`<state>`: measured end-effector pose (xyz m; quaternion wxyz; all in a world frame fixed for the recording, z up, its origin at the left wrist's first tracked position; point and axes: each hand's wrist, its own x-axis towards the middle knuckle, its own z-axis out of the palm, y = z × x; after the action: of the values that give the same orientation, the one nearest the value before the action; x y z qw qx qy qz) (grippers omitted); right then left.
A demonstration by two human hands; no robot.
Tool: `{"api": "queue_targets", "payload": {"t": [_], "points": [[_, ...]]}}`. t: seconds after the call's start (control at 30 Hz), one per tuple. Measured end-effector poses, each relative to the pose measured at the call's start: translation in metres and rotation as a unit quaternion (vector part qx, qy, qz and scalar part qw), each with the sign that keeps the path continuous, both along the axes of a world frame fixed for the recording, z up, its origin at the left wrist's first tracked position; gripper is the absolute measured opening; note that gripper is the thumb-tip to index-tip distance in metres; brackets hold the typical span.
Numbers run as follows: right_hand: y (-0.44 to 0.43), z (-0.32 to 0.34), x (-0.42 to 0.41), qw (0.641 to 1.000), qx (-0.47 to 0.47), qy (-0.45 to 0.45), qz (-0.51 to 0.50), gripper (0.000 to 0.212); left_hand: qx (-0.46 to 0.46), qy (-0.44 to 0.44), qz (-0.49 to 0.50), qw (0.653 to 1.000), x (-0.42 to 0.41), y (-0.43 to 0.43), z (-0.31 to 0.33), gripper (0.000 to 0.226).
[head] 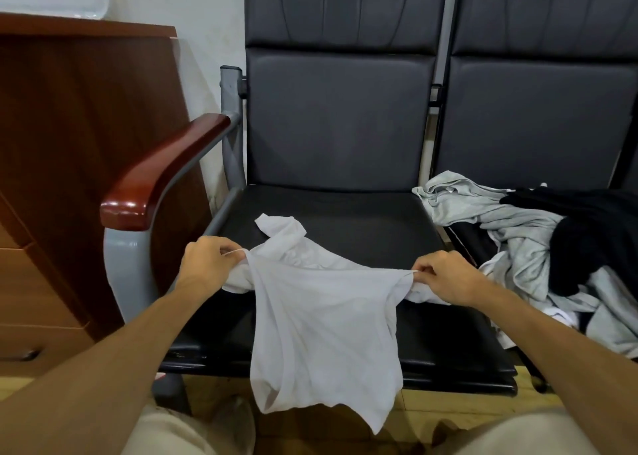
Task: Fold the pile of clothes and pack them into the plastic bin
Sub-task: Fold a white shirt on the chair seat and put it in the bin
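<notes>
A white T-shirt (321, 320) hangs over the front edge of a black chair seat (345, 213), its upper part bunched on the seat. My left hand (207, 261) pinches the shirt's left edge. At the shirt's right edge my right hand (445, 275) pinches the cloth between thumb and fingers. The fabric is stretched between the two hands and its hem hangs down towards my knees. A pile of grey and black clothes (538, 247) lies on the neighbouring seat to the right. No plastic bin is in view.
A wooden armrest (162, 175) on a grey metal frame stands left of the seat. Beyond it is a brown wooden cabinet (69, 143). The chair backs (338, 109) rise behind the seats. A wooden floor shows below.
</notes>
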<state>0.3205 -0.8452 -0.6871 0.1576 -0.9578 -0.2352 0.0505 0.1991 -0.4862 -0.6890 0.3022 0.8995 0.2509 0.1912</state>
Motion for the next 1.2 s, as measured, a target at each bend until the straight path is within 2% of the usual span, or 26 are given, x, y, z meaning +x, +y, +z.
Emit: {"api": "queue_targets", "payload": {"t": [0.07,0.17,0.3,0.4,0.47,0.67,0.73,0.8,0.9,0.97,1.07,1.2], "points": [[0.002,0.001,-0.002,1.000,-0.004,0.004,-0.002,0.014,-0.008,0.009,-0.006,1.000,-0.003,0.000,0.002,0.012],[0.007,0.007,-0.006,0.999,-0.036,0.011,-0.005,0.022,0.023,0.090,-0.056,0.994,-0.010,-0.004,0.004,0.019],[0.010,0.031,-0.021,0.995,-0.094,0.033,0.021,0.009,0.100,0.151,-0.111,0.977,-0.020,-0.005,0.023,0.027],[0.010,0.059,-0.035,0.990,-0.123,0.017,0.061,0.011,0.116,0.131,-0.132,0.976,-0.023,-0.009,0.053,0.027],[0.011,0.080,-0.042,0.992,-0.110,-0.013,0.060,0.014,0.117,0.110,-0.132,0.978,-0.024,-0.016,0.078,0.026],[0.018,0.159,-0.068,0.978,-0.107,-0.177,-0.004,0.026,0.083,-0.034,-0.171,0.981,-0.037,-0.045,0.172,0.025],[0.017,0.187,-0.076,0.983,-0.041,-0.177,-0.026,0.024,0.048,-0.066,-0.184,0.980,-0.044,-0.057,0.205,0.026],[0.014,0.210,-0.083,0.983,0.066,-0.170,-0.036,0.028,0.008,-0.089,-0.177,0.980,-0.049,-0.066,0.232,0.025],[0.012,0.240,-0.097,0.964,0.202,-0.162,-0.055,0.038,-0.090,-0.120,-0.166,0.975,-0.056,-0.074,0.265,0.020],[0.009,0.256,-0.106,0.946,0.292,-0.119,-0.073,0.040,-0.180,-0.132,-0.191,0.956,-0.065,-0.080,0.284,0.018],[0.006,0.281,-0.121,0.906,0.415,-0.038,-0.075,0.044,-0.259,-0.126,-0.238,0.928,-0.084,-0.090,0.306,0.017],[-0.002,0.306,-0.141,0.850,0.520,0.027,-0.081,0.035,-0.374,-0.139,-0.239,0.885,-0.101,-0.092,0.327,0.030]]}}
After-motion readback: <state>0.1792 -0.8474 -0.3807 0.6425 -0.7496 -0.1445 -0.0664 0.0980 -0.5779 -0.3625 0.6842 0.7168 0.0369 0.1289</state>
